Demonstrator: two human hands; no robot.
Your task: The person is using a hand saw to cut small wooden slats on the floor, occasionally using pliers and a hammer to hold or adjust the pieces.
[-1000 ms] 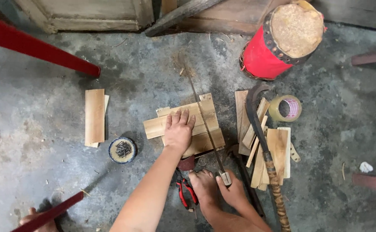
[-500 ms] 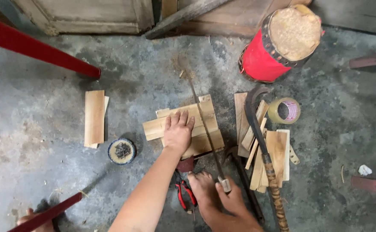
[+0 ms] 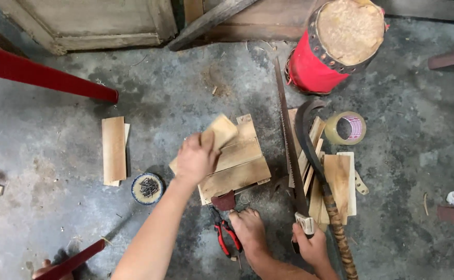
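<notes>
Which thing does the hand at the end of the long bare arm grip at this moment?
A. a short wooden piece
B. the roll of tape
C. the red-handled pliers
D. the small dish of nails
A: the left hand is closed on a short wooden piece, tilted over the stacked boards. The tape, pliers and dish of nails lie untouched, and the right hand grips the saw at its handle.

**Concrete floor and the items lying on it**

Grey, stained concrete floor [image 3: 45, 218]. Left of the raised hand: a wooden slat [image 3: 114, 150] and a small dish of nails [image 3: 147, 188]. Below it: red-handled pliers [image 3: 226, 234]. Right of it: loose wood strips [image 3: 338, 179], a tape roll [image 3: 345, 128], and a red drum [image 3: 336, 44] standing further off.
</notes>
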